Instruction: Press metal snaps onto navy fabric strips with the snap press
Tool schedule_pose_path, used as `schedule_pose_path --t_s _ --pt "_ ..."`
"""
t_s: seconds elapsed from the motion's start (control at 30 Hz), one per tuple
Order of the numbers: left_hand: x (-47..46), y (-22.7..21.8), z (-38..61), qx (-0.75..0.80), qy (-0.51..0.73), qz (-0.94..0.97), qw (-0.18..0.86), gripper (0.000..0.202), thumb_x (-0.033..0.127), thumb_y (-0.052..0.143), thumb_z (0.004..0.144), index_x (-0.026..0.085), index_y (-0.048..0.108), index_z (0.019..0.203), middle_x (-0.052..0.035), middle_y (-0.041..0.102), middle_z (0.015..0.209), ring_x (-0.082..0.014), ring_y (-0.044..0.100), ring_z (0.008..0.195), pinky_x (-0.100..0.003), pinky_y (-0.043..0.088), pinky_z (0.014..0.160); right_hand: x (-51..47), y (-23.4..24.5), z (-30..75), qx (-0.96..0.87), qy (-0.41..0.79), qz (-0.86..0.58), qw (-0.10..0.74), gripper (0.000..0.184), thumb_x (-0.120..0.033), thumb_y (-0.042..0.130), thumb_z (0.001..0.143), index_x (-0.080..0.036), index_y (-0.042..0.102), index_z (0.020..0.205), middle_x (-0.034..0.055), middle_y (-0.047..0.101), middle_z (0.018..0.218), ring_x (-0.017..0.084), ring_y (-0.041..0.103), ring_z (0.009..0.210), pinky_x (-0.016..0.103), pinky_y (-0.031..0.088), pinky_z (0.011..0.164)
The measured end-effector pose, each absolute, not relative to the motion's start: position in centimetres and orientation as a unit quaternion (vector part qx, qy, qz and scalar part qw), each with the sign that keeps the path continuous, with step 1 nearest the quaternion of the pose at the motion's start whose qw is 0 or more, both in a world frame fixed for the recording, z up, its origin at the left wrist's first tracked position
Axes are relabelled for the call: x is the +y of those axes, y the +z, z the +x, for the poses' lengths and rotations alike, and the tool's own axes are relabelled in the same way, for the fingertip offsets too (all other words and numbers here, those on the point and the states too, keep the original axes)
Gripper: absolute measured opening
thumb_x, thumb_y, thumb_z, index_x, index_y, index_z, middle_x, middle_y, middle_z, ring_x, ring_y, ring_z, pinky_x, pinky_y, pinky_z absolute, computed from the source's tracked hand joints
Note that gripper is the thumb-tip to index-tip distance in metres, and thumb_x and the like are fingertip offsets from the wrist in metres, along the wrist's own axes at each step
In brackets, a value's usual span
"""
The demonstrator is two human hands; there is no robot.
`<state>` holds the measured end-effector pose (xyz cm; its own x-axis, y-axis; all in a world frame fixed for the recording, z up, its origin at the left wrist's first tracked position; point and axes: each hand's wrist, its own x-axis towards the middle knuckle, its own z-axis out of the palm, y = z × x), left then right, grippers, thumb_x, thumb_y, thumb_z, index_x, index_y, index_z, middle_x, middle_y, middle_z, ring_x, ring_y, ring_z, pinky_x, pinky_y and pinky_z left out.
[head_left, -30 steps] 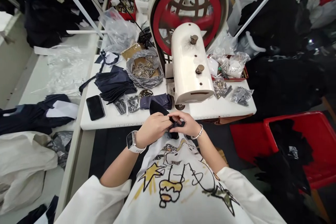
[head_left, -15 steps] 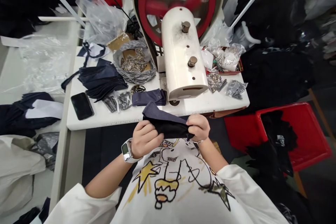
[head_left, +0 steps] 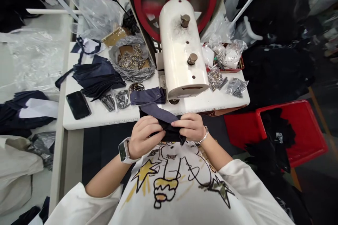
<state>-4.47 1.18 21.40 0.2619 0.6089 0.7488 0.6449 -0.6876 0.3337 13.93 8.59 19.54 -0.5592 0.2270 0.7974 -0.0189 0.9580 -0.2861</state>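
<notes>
A white bench (head_left: 221,100) bears a cream machine (head_left: 182,56). Just left of the machine lies folded navy cloth (head_left: 146,96); farther left are clear packets (head_left: 122,99) of dark pieces, fanned dark cloths (head_left: 97,74) and a black phone (head_left: 78,104). Left and farther back, a grey bag (head_left: 133,73) holds what look like metal fittings (head_left: 133,58). Right of the machine sit a red tray (head_left: 233,70) and a clear bag (head_left: 237,87).

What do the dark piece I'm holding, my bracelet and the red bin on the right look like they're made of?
The dark piece looks like matte cloth: it folds over softly and shows no shine. The bracelet seems to be polished metal, silver-coloured with bright highlights. The red bin is probably moulded plastic, smooth, with rounded corners.
</notes>
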Motion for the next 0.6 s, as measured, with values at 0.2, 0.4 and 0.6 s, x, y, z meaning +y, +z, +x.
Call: schedule_pose_path --t_s 0.2,0.4,0.6 --pt "1.6 21.8 -5.1 -0.385 -0.471 -0.791 -0.069 0.018 0.002 0.050 0.074 0.017 0.047 0.064 -0.0021 0.052 0.066 -0.0151 0.056 0.073 -0.031 0.051 0.064 8.7 19.8 14.2 -0.896 0.179 -0.033 0.405 0.032 -0.015 0.040 0.088 -0.020 0.050 0.058 0.0002 0.070 0.090 0.014 0.049 0.070 0.026 0.048 0.060" --pt "1.5 21.9 -5.5 -0.377 -0.414 -0.814 -0.153 0.022 0.000 0.042 0.071 0.018 0.045 0.059 -0.0038 0.066 0.077 -0.0165 0.056 0.080 -0.031 0.051 0.066 8.3 21.0 14.1 -0.891 0.262 0.006 0.369 0.035 -0.021 0.045 0.089 -0.021 0.043 0.055 -0.0042 0.068 0.074 0.010 0.043 0.060 0.022 0.041 0.054" --pt "1.1 22.5 -6.5 -0.331 -0.438 -0.832 -0.078 0.026 0.011 0.043 0.082 0.019 0.046 0.057 -0.0004 0.065 0.069 -0.0147 0.051 0.070 -0.031 0.046 0.063 8.2 22.0 13.9 -0.940 0.152 -0.017 0.304 0.032 -0.015 0.048 0.085 -0.020 0.039 0.055 -0.0055 0.061 0.065 0.009 0.036 0.051 0.025 0.030 0.046"
